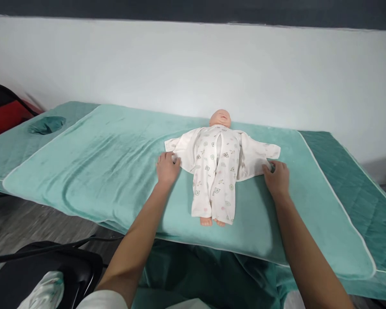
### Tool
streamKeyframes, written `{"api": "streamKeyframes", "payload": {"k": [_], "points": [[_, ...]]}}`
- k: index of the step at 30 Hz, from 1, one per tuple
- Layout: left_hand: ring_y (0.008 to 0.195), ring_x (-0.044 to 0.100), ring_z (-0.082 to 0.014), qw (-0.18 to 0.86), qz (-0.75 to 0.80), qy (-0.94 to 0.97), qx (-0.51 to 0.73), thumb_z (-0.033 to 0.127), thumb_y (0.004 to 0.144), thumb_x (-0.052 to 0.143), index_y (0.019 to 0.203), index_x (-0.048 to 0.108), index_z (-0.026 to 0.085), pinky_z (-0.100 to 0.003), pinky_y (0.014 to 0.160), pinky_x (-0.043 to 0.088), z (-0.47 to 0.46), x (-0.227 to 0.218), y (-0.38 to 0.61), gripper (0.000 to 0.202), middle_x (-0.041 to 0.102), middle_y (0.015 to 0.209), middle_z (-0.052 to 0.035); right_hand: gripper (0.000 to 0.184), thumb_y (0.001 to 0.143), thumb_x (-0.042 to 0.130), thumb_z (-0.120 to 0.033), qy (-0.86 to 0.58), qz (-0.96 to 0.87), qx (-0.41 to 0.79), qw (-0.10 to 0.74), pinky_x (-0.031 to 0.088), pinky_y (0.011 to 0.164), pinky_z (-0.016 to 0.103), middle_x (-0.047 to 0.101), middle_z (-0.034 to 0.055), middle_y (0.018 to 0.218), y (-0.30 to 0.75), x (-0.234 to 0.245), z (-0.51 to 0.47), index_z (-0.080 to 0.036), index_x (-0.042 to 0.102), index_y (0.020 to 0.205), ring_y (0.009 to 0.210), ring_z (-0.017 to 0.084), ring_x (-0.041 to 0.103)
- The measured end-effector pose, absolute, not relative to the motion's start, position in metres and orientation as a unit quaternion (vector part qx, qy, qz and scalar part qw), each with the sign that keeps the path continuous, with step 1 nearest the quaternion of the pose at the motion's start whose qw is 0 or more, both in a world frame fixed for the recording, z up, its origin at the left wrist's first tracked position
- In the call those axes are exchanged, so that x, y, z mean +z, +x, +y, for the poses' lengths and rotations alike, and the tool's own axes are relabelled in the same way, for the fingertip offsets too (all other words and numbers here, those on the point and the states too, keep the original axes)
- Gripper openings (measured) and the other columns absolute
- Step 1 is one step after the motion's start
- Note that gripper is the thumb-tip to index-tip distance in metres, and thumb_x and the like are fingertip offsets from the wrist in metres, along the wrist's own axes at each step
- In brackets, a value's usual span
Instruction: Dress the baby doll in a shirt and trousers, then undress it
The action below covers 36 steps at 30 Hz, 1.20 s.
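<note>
A baby doll (220,117) lies on its back, head toward the wall and bare feet toward me. It is dressed in a white romper (214,171) with small printed figures. A white baby top (252,155) spreads out to both sides of its body, sleeves stretched outward. My left hand (167,168) is closed at the top's left edge, just below the sleeve cuff, thumb and fingers pinching the cloth. On the other side my right hand (276,177) pinches the top's lower right edge between thumb and fingers. The doll's arms are not visible.
A light green blanket (93,159) covers the massage bed (347,171), which has a face hole (47,125) at its left end. The white wall (193,64) runs behind. A black chair (80,266) holding a crumpled printed cloth (45,292) stands lower left.
</note>
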<state>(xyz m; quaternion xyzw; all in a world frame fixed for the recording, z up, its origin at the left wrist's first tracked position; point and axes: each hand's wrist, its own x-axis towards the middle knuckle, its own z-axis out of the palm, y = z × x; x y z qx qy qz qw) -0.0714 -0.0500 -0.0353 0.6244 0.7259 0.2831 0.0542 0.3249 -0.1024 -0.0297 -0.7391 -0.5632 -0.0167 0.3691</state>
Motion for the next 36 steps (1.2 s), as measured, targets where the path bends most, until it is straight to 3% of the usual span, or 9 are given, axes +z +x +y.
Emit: {"api": "streamKeyframes", "payload": {"k": [4,7,10,14,19,23,26,30,36], "points": [[0.123,0.052,-0.0372,0.059,0.769,0.575,0.274,0.044,0.089,0.059,0.116,0.061,0.015,-0.052,0.101,0.044,-0.04,-0.037,-0.077,0.04,0.058,0.129,-0.0185,0.052,0.085,0.057,-0.054,-0.825,-0.51,0.021,0.242,0.046,0.088,0.046,0.066,0.0208,0.112,0.34,-0.022,-0.089,-0.012,0.065,0.114,0.104,0.034,0.06],[0.121,0.053,-0.0365,0.062,0.773,0.568,0.274,0.046,0.088,0.059,0.105,0.063,0.016,-0.051,0.102,0.044,-0.038,-0.038,-0.077,0.034,0.059,0.126,-0.0179,0.046,0.078,0.063,-0.051,-0.84,-0.493,0.105,0.198,0.045,0.077,0.04,0.069,0.0162,0.098,0.34,-0.009,-0.074,-0.013,0.068,0.103,0.089,0.03,0.062],[0.119,0.053,-0.0363,0.066,0.766,0.575,0.28,0.043,0.088,0.057,0.09,0.063,0.019,-0.051,0.102,0.044,-0.039,-0.039,-0.078,0.025,0.06,0.123,-0.0166,0.031,0.072,0.066,-0.043,-0.788,-0.498,0.184,0.312,0.043,0.069,0.033,0.065,0.0067,0.082,0.322,0.012,-0.06,-0.016,0.066,0.086,0.075,0.022,0.057],[0.099,0.059,-0.0254,0.139,0.719,0.576,0.363,0.035,0.087,0.054,0.081,0.058,0.021,-0.04,0.091,0.048,-0.044,-0.036,-0.083,0.016,0.064,0.1,-0.0082,0.026,0.077,0.065,-0.042,-0.621,-0.57,0.176,0.508,0.043,0.067,0.028,0.061,-0.0001,0.082,0.262,0.054,-0.066,-0.021,0.059,0.091,0.073,0.016,0.054],[0.069,0.05,-0.013,0.298,0.571,0.523,0.558,0.041,0.09,0.055,0.076,0.045,0.022,-0.025,0.066,0.045,-0.053,-0.014,-0.072,0.026,0.049,0.072,0.0026,0.015,0.087,0.064,-0.036,-0.473,-0.798,0.258,0.269,0.041,0.062,0.027,0.061,-0.0019,0.075,0.211,0.087,-0.097,-0.023,0.057,0.084,0.067,0.014,0.053],[0.077,0.058,-0.0149,0.309,0.498,0.573,0.572,0.043,0.096,0.049,0.081,0.045,0.023,-0.028,0.071,0.052,-0.069,0.019,-0.034,0.026,0.056,0.078,0.0014,0.025,0.093,0.061,-0.045,-0.46,-0.756,0.316,0.342,0.042,0.061,0.027,0.06,-0.0013,0.073,0.223,0.08,-0.097,-0.022,0.058,0.083,0.066,0.014,0.051],[0.1,0.067,-0.0206,0.295,0.45,0.719,0.44,0.041,0.1,0.044,0.087,0.051,0.024,-0.037,0.088,0.057,-0.085,0.037,-0.006,0.022,0.07,0.1,-0.0039,0.03,0.093,0.061,-0.049,-0.494,-0.679,0.312,0.444,0.043,0.061,0.028,0.057,-0.0015,0.069,0.235,0.072,-0.078,-0.022,0.057,0.081,0.065,0.014,0.052],[0.143,0.048,-0.0243,0.212,0.313,0.862,0.336,0.031,0.1,0.047,0.09,0.056,0.023,-0.049,0.122,0.038,-0.091,0.04,0.001,0.016,0.062,0.141,-0.0103,0.026,0.09,0.062,-0.047,-0.595,-0.618,0.227,0.461,0.042,0.06,0.027,0.062,-0.0001,0.076,0.235,0.067,-0.04,-0.021,0.061,0.086,0.065,0.014,0.055],[0.13,0.06,-0.021,0.276,0.476,0.716,0.428,0.032,0.103,0.041,0.104,0.058,0.024,-0.042,0.109,0.049,-0.037,0.033,-0.013,0.019,0.067,0.134,-0.006,0.03,0.086,0.064,-0.048,-0.659,-0.655,0.097,0.357,0.039,0.061,0.03,0.062,0.0033,0.077,0.206,0.065,0.018,-0.022,0.054,0.075,0.065,0.017,0.052]]}}
